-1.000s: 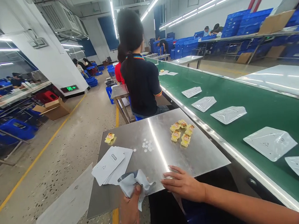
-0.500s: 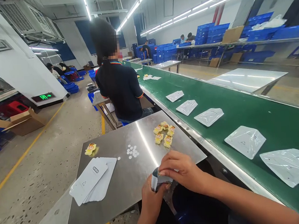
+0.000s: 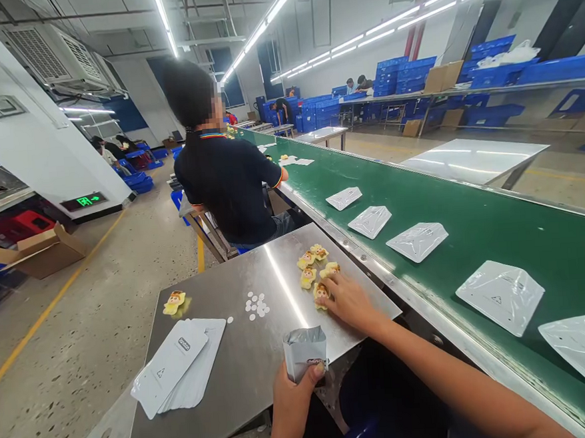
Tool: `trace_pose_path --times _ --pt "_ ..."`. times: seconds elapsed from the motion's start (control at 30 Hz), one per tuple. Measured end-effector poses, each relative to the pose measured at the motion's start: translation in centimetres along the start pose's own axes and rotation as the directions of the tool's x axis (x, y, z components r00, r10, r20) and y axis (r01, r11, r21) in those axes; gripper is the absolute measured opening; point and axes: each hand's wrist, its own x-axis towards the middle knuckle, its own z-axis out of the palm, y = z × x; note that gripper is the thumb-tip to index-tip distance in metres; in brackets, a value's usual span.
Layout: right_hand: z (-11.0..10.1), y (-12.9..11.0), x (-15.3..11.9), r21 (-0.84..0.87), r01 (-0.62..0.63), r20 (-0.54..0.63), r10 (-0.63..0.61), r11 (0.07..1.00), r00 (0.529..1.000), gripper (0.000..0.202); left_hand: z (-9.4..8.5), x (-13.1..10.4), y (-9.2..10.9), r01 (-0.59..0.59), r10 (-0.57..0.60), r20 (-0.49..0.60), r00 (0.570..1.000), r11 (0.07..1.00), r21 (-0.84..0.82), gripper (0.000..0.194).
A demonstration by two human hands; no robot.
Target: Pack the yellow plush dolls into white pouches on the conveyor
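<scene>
My left hand (image 3: 298, 399) is closed round the lower part of a small silver-white pouch (image 3: 305, 355), held upright with its mouth apart at the top. The thumb lies across its printed front. Over at the group of small yellow doll-like figures (image 3: 307, 278), my right hand (image 3: 351, 301) lies with fingers spread, at the two nearest ones; its fingertips touch or hover over them, I cannot tell which. Left of the pouch, small white round discs (image 3: 256, 305) lie scattered on the metal table (image 3: 253, 375). A fanned stack of flat white pouches (image 3: 175, 367) rests at the table's left.
One separate yellow figure (image 3: 174, 302) lies near the table's far left corner. A green conveyor belt (image 3: 421, 196) runs along the right, carrying several filled white pouches (image 3: 501, 296). A co-worker (image 3: 224, 177) in a dark shirt sits beyond the table.
My right hand has left the pouch and moved forward to the yellow figures. The pouch is now upright in my left hand, its mouth wider. Pouches on the belt have shifted nearer.
</scene>
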Motion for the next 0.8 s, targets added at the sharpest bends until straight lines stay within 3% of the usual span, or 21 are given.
trace_pose_path --times 0.1,0.23,0.3,0.4,0.53,0.7,0.8 --pt "-1.0 -1.1 -1.6 0.270 -0.018 -0.011 0.022 0.963 1.000 0.031 0.3 -0.1 0.3 -0.004 0.004 0.023 1.000 1.000 0.011 0.041" --pt "-4.2 -3.2 -2.8 0.630 -0.046 -0.099 0.139 0.775 0.985 0.052 1.0 -0.4 1.6 -0.049 0.047 0.087 0.995 0.999 0.021 0.034" --pt "-5.7 -4.3 -3.3 0.637 0.014 -0.115 0.077 0.771 0.990 0.050 1.2 -0.4 2.1 -0.069 0.069 0.109 0.992 0.998 0.000 0.032" --pt "-7.1 -5.2 -4.5 0.543 0.163 -0.120 -0.115 0.824 0.986 0.037 1.3 -0.4 2.3 -0.098 0.106 0.139 0.985 0.993 -0.063 0.028" --pt "-8.1 -4.6 -5.9 0.488 0.371 -0.112 -0.365 0.790 0.924 0.032 1.8 -0.8 1.6 -0.121 0.138 0.190 0.972 0.987 -0.101 0.022" --pt "-8.5 -3.4 -7.9 0.551 0.434 -0.142 -0.432 0.713 0.890 0.024 3.0 -1.6 0.3 -0.110 0.130 0.280 0.951 0.990 -0.086 0.024" --pt "-8.9 -3.0 -9.1 0.530 0.496 -0.224 -0.450 0.688 0.864 0.025 2.8 -1.6 -0.2 -0.089 0.164 0.397 0.903 0.976 -0.200 0.030"
